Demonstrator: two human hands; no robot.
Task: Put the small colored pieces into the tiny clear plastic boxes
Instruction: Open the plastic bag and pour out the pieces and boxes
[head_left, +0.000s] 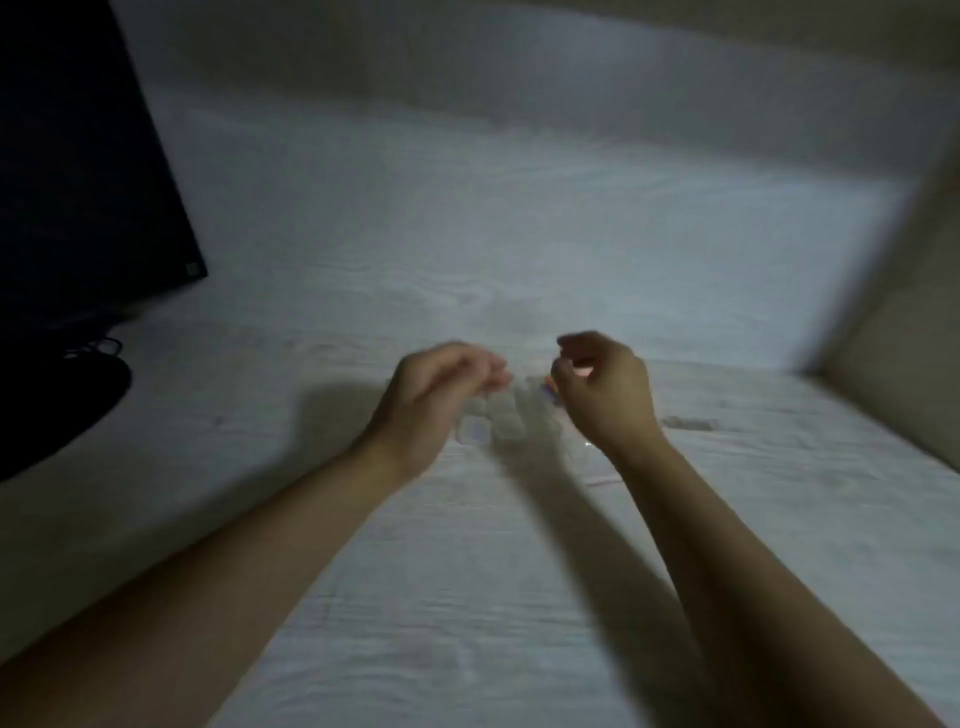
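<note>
The frame is dim and blurred. A cluster of tiny clear plastic boxes (506, 421) lies on the white sheet between my hands. My left hand (431, 400) hovers over the cluster's left side, fingers bent toward it; whether it holds a box cannot be told. My right hand (605, 387) hangs just right of the boxes with fingers and thumb curled together, perhaps on something small. A few small colored pieces (548, 389) show beside its fingertips. Another clear bit (688, 423) lies further right.
A white sheet (519, 249) covers the surface. A dark monitor (78, 166) stands at the back left with black cables (96, 347) below it. A beige wall or panel (904, 364) borders the right side.
</note>
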